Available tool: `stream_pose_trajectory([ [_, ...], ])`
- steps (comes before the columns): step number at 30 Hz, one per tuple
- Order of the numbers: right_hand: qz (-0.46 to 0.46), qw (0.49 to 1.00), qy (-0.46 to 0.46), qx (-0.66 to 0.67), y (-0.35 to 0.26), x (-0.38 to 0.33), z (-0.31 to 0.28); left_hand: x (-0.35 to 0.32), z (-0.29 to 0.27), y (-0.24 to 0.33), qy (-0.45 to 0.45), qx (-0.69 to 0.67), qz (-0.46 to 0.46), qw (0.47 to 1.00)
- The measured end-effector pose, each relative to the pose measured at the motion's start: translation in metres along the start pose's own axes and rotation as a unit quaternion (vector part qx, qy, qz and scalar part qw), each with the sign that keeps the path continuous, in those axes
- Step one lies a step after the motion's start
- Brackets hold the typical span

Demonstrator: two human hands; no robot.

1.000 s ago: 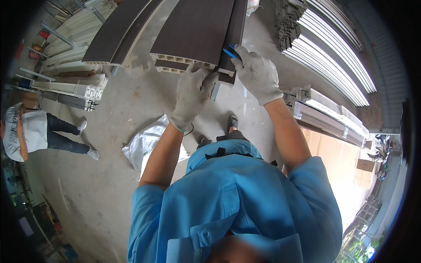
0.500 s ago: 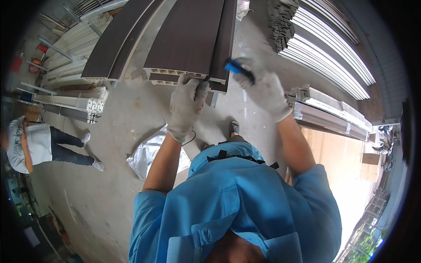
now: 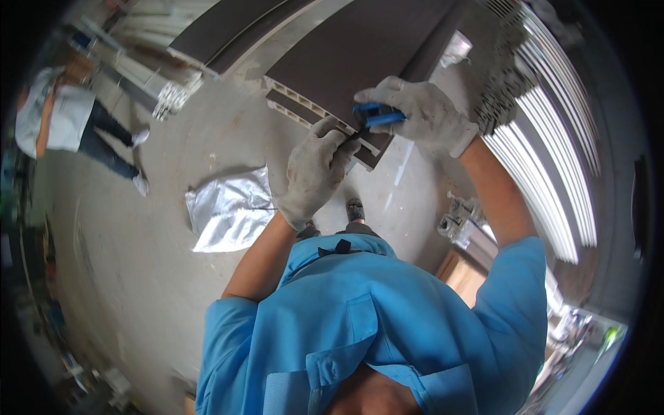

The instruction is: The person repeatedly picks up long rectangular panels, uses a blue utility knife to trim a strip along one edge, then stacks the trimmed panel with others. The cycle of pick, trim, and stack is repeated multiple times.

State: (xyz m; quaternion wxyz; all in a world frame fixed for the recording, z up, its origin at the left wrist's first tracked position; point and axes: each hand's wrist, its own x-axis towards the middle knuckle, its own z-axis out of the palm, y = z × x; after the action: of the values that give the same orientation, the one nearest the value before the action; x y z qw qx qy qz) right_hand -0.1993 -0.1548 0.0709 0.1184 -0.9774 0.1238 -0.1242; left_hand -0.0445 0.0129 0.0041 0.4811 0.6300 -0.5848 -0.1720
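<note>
Working at the cut end of a dark panel

Concrete floor (image 3: pixel 138 277) fills most of the view. Long dark brown panel (image 3: pixel 373 48) runs away from the person, its hollow pale cut end (image 3: pixel 304 111) facing them. White strips (image 3: pixel 553 159) stacked to the right. Crumpled silver sheet (image 3: pixel 232 211) lies on the floor, left of the person's feet. Second person (image 3: pixel 69 124) stands far left. Both hands gloved in grey. Left hand (image 3: pixel 315 173) closed, fingertips pinching at the panel's end corner. Right hand (image 3: pixel 415 114) wrapped around a blue-handled tool (image 3: pixel 377 117), held at that same corner, just beside the left hand.
</note>
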Motion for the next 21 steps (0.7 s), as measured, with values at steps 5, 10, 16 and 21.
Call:
stream_pose_trajectory([
  [5, -0.159, 0.985, -0.063, 0.018, 0.031, 0.026, 0.0, -0.001, 0.003, 0.01, 0.006, 0.042, -0.024, 0.999],
  [10, -0.27, 0.96, -0.062, 0.026, 0.045, 0.045, 0.011, -0.004, 0.008, 0.013, 0.049, 0.042, -0.023, 0.998],
  [16, -0.344, 0.938, -0.04, 0.003, 0.053, 0.056, 0.018, -0.005, 0.008, 0.008, 0.07, -0.046, -0.032, 0.996],
  [21, -0.324, 0.946, -0.013, 0.008, 0.055, 0.054, 0.021, -0.002, 0.005, 0.003, 0.061, -0.039, -0.041, 0.997],
])
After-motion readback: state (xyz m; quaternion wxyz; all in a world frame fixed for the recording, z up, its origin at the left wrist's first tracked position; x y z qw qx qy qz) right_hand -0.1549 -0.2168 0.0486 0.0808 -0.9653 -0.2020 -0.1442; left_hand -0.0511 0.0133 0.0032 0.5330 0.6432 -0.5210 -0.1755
